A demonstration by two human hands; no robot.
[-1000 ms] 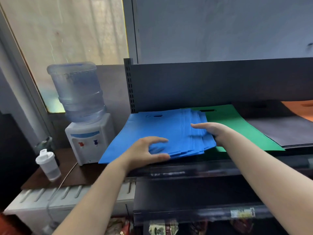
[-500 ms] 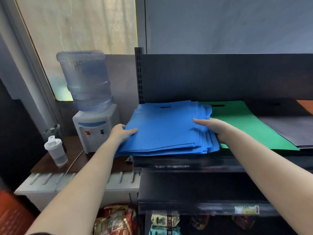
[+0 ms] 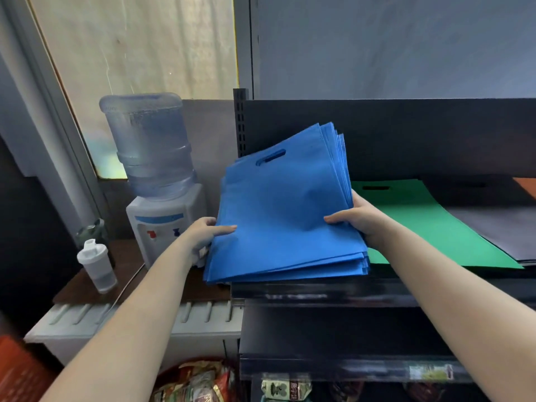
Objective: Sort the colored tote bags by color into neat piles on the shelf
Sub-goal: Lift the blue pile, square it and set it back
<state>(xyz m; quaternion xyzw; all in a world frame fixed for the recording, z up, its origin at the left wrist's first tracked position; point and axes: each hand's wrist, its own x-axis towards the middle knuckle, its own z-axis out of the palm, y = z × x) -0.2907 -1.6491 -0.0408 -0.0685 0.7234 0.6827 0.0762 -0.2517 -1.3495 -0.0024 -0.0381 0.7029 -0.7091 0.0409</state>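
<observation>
Two bare forearms came into view from the lower edge, one on each side. No sleeve, cuff, watch, band or glove showed on either. The left grip (image 3: 207, 232) and the right grip (image 3: 358, 220) were bare too, with no rings visible on the fingers that showed. The nails were too small to tell.
</observation>
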